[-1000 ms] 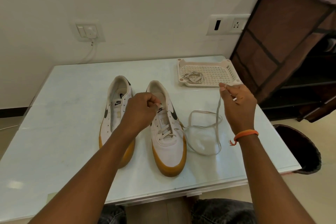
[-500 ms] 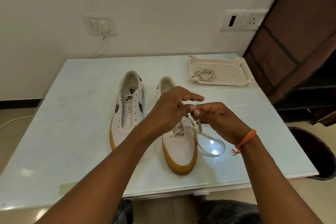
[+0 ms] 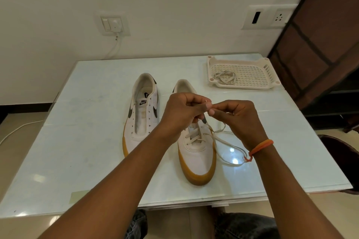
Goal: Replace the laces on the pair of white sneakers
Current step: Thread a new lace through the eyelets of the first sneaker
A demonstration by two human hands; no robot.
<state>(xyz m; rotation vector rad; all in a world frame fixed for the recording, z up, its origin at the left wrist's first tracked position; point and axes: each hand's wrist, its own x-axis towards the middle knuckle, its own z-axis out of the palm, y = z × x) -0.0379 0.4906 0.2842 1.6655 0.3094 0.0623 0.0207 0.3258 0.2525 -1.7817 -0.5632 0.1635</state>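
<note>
Lace [image 3: 223,142] tip sits pinched between both hands right over the right sneaker [image 3: 197,153]; left hand [image 3: 182,111] and right hand [image 3: 238,116] fingers curled on it, slack looping rightward on the desk [image 3: 87,141], eyelets just below

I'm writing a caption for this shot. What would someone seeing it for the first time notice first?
Both hands meet mid-frame: the left hand and right hand pinch a white lace above the right sneaker, which is partly laced. Beside it on the left, the other sneaker shows bare eyelets. At the table's far right corner, a perforated tray holds another bundled lace.
</note>
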